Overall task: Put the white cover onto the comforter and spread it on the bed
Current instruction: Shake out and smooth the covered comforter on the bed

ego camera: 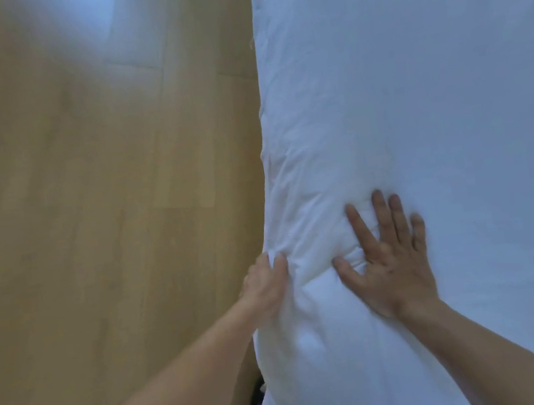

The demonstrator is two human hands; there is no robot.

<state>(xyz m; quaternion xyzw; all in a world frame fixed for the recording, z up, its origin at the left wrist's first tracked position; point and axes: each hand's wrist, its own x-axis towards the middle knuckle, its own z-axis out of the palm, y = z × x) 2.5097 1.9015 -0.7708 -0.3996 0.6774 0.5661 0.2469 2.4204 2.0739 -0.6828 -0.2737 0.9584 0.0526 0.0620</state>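
Cover [415,95], white, judged already over the comforter and lying mostly flat across right half of frame; left hand [265,288] grips its bunched edge at lower centre, right hand [391,264] presses beside it, fingers spread wide; smoothing remains.

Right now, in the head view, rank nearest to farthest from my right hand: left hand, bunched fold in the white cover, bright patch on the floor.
1. Bunched fold, just beside the right hand.
2. Left hand, gripping the white cover at its left edge.
3. Bright patch, upper-left on the floor.
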